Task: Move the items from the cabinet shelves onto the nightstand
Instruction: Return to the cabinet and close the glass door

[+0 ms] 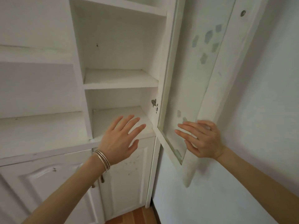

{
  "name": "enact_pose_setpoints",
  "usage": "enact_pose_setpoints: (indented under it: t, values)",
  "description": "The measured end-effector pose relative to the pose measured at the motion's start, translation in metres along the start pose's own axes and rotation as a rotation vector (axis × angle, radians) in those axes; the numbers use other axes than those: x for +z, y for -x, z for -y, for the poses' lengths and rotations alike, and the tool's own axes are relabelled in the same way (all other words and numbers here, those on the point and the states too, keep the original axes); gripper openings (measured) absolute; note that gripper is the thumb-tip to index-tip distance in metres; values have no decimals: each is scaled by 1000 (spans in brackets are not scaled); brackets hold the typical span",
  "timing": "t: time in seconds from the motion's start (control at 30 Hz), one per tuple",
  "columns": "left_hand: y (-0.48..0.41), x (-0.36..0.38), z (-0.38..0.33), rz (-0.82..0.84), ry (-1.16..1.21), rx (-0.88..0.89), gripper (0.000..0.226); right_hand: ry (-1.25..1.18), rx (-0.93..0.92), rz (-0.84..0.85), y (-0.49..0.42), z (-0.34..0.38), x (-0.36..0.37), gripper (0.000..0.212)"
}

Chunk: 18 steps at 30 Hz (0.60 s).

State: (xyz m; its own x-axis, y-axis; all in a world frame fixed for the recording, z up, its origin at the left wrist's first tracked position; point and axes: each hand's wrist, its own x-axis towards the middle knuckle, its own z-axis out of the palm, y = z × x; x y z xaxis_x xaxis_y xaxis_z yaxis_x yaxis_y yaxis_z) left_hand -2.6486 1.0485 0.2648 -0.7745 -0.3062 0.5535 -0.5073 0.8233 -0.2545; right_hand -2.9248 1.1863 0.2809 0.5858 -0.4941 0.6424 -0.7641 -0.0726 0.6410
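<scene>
A tall white cabinet stands before me with its glass door (186, 81) swung open to the right. Its shelves, the middle one (119, 79) and the lower one (113, 120), hold nothing I can see. My left hand (120, 139), with thin bangles on the wrist, hovers open with fingers spread in front of the lower shelf. My right hand (201, 140) is beside the door's lower part, fingers extended and lying against its glass and outer frame; no item is in it. The nightstand is out of view.
Two closed white lower cabinet doors (126, 183) with small handles sit under the shelves. An open white shelf unit (37, 126) extends to the left. A white wall (258, 110) lies behind the open door. Wooden floor (137, 215) shows at the bottom.
</scene>
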Motion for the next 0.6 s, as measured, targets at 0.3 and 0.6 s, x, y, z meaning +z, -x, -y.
enact_pose_setpoints:
  t: [0.3,0.6]
  values:
    - [23,-6,49,-10,-13,-18,48,-123,-66,-69,-61,59,7,41]
    - [67,-20,161,-5,-96,-52,47,-143,-107,-61,-150,125,45,41]
